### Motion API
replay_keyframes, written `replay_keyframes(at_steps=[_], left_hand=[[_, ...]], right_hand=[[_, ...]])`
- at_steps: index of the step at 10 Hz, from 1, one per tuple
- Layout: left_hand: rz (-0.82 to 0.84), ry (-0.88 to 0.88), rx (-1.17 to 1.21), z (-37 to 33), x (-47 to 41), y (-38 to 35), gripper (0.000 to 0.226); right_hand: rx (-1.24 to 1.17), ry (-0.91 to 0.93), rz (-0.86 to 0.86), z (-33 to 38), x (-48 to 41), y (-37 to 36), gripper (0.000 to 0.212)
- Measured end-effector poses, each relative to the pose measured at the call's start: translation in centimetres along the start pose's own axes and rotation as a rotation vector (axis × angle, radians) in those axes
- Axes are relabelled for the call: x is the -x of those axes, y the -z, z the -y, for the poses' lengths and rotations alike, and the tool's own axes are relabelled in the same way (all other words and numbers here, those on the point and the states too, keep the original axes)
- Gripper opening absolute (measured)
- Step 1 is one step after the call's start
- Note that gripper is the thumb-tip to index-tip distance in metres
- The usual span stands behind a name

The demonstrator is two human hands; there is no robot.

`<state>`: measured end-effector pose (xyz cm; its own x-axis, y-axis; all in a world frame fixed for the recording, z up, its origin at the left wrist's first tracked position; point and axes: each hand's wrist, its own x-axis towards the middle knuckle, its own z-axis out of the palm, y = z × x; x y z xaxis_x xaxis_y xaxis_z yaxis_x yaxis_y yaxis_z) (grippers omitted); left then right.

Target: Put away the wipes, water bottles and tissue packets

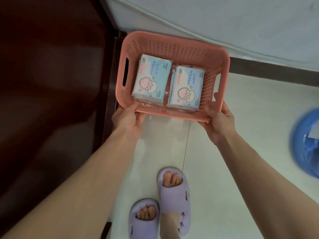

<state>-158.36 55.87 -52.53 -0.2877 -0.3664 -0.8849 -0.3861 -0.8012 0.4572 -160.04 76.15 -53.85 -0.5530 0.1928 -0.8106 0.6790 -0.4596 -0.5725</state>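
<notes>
a pink basket [172, 49] sits in the upper middle of the frame, its walls full of small slots and a handle hole cut in each short side. both hands hold it by the near rim. the left hand [128, 120] grips the lower left corner, thumb hooked over the rim and the other fingers hidden under the basket. the right hand [219, 123] grips the lower right corner, thumb raised along the right wall just below the handle hole, the rest of its fingers curled out of sight beneath. whether the basket rests on the floor [224, 187] or is held just above it, i cannot tell.

inside lie two stacks of tissue packets, flat and side by side. the left stack [151, 80] is near the left wall. the right stack [185, 87] is near the right wall and sits a little lower in the frame. each top packet is pale blue with a pink cartoon figure.

a dark wooden cabinet [51, 83] fills the left of the frame, just beside the basket. a pale wall [224, 23] runs across the top, with a dark skirting [276, 69] at its foot on the right. a blurred blue thing [305, 144] shows at the right edge. two lilac slippers [172, 190], toes showing, stand on the pale tiles at the bottom middle.
</notes>
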Motion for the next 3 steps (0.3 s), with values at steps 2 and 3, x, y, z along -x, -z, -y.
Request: replay_keyframes(at_steps=[2,3], left_hand=[[0.037,0.04,-0.174,-0.1,2.2,0.1,0.042],[0.01,0.063,-0.241,0.6,5.0,1.6,0.069]], right_hand=[[0.053,-0.03,0.031,-0.4,3.2,-0.2,0.055],[0.056,-0.043,0.03,-1.0,6.3,0.0,0.072]])
